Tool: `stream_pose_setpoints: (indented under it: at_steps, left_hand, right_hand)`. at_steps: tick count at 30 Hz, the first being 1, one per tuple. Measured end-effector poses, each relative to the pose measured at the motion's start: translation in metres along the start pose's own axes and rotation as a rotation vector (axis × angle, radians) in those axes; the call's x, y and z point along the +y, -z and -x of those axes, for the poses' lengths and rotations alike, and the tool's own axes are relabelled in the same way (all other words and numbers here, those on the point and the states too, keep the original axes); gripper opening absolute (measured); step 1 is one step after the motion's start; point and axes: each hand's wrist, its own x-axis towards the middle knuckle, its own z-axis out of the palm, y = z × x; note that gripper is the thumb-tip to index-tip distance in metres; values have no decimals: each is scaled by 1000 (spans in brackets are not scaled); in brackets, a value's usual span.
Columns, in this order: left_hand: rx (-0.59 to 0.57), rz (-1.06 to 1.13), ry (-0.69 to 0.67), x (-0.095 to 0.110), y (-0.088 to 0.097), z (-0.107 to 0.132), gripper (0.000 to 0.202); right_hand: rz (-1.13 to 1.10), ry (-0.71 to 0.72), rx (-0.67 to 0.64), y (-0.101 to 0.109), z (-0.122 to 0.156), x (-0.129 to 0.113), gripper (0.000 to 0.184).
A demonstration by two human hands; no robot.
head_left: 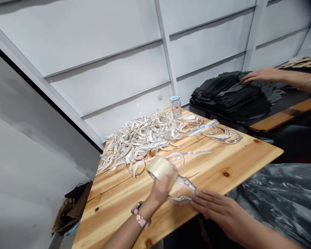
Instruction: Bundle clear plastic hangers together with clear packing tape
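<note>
My left hand (162, 188) is wrapped round a wide roll of packing tape (159, 167), slightly blurred, above the wooden table. Under and beside the roll lies a small bundle of curved, shiny clear strips (188, 183). My right hand (217, 209) reaches in at the table's near edge. Its fingers are stretched out, with the tips on the right end of that bundle; its thumb is hidden. Just beyond the roll are a few loose curved strips (177, 156).
A large heap of whitish curved strips (145, 133) covers the far part of the wooden table (114, 200). Behind it stands a lidded bottle (176, 107). More sorted strips (223, 134) lie right. Another person's hand (264, 74) rests on stacked black fabric (228, 91).
</note>
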Motion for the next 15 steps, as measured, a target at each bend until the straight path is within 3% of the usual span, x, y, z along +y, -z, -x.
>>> stream_pose_setpoints:
  at_steps: [4, 6, 12, 15]
  left_hand:
    - [514, 334, -76, 22, 15, -28, 37]
    - [624, 402, -102, 25, 16, -31, 33]
    - [524, 474, -201, 24, 12, -23, 27]
    - [514, 532, -186, 26, 15, -26, 29]
  right_hand:
    - [-4, 7, -45, -1, 3, 7, 75]
    - [-13, 2, -35, 0, 3, 10, 72]
    - [-37, 7, -41, 11, 3, 17, 62]
    - [-39, 17, -79, 16, 4, 20, 61]
